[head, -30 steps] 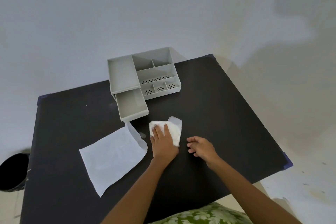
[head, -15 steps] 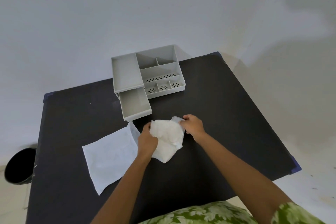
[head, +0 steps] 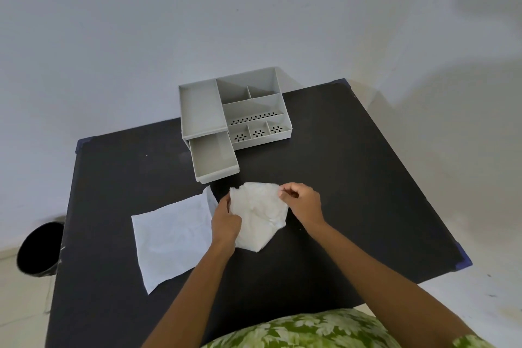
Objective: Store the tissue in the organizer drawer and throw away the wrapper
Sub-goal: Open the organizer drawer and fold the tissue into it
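A crumpled white tissue [head: 258, 217] hangs between both hands just above the black table [head: 353, 178]. My left hand [head: 226, 220] grips its left edge and my right hand [head: 300, 202] pinches its upper right corner. The flat white wrapper [head: 172, 237] lies on the table to the left of my left hand, one corner curled up. Behind the hands stands the grey organizer [head: 234, 107], with its drawer [head: 213, 157] pulled out and nothing in it.
A black bin [head: 38, 248] stands on the floor beside the table's left edge. The organizer sits at the table's far edge against a pale wall. Blue tape marks the table corners.
Both hands took hold of the tissue and lifted it off the table, spreading it open between them. The wrapper has stayed in place.
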